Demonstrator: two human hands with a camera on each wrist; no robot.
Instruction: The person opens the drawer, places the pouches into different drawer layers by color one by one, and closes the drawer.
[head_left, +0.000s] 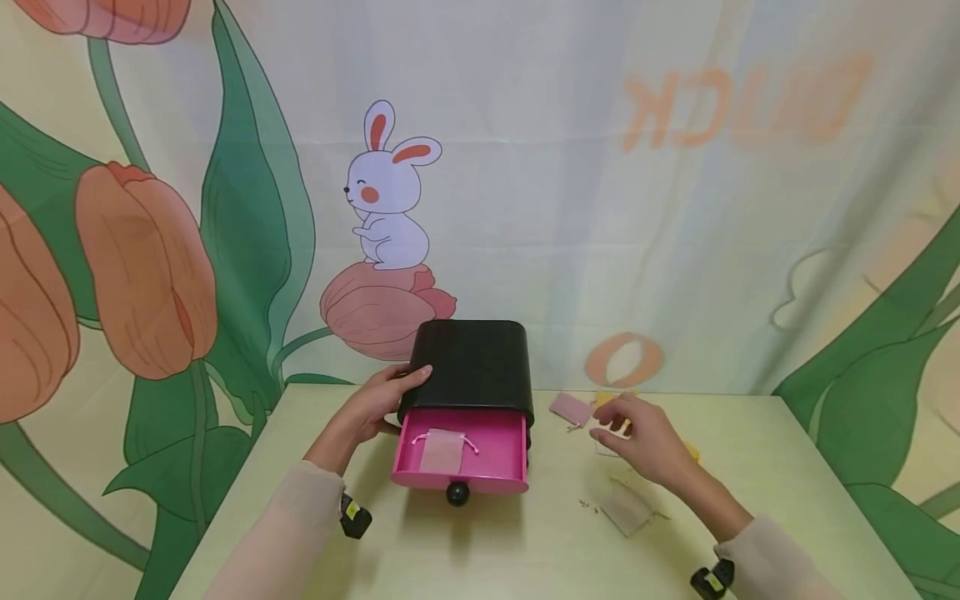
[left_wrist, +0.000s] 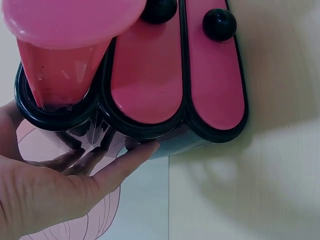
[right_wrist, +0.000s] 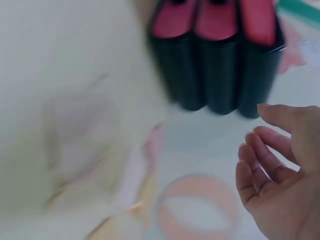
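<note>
Perhaps the open drawer (head_left: 498,446) slides free if the left hand (head_left: 381,404), gripping the cabinet (head_left: 474,362), tilts it, while the right hand (head_left: 647,437) hangs empty right of it.

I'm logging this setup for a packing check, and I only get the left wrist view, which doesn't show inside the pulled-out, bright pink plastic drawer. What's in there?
Observer: The head view shows a small, pale pinkish-beige drawstring pouch lying in the bright pink plastic drawer.
Operator: Thanks. I can't see the right hand at all. Is it holding anything?
Observer: No, the right wrist view shows it holding nothing, its palm bare.
Operator: And on the pale, smooth table, what lies just below that hand in the head view?
Observer: A flat, beige fabric pouch, set at an angle.
</note>
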